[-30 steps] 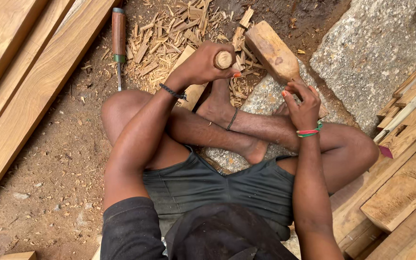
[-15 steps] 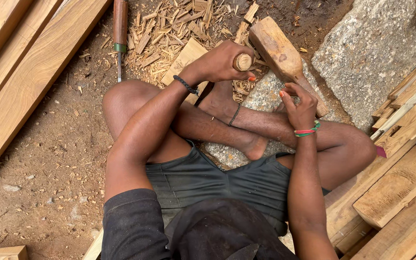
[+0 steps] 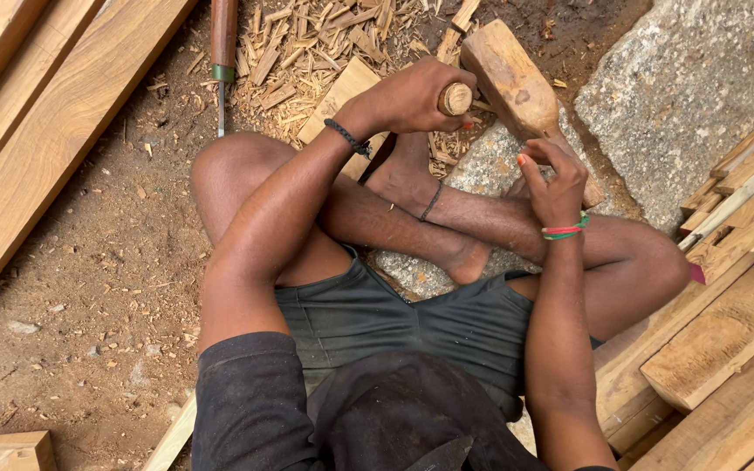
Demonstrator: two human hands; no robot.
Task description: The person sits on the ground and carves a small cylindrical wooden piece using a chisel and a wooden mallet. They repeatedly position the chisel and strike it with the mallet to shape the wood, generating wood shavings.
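Left hand (image 3: pixel 412 98) has its fingers wrapped tight round a chisel handle (image 3: pixel 456 98). Right hand (image 3: pixel 554 179) grips the wooden mallet (image 3: pixel 512 78) by its handle, head just beyond the fingertips, wood chips (image 3: pixel 325 44) past them.

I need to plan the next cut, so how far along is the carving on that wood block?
Done: a thick heap of wood chips lies by the wood block, so much has been cut. In hand: the left hand grips a chisel handle over the block; the right hand holds a wooden mallet. Left: the cut itself is hidden, so I cannot tell what remains.
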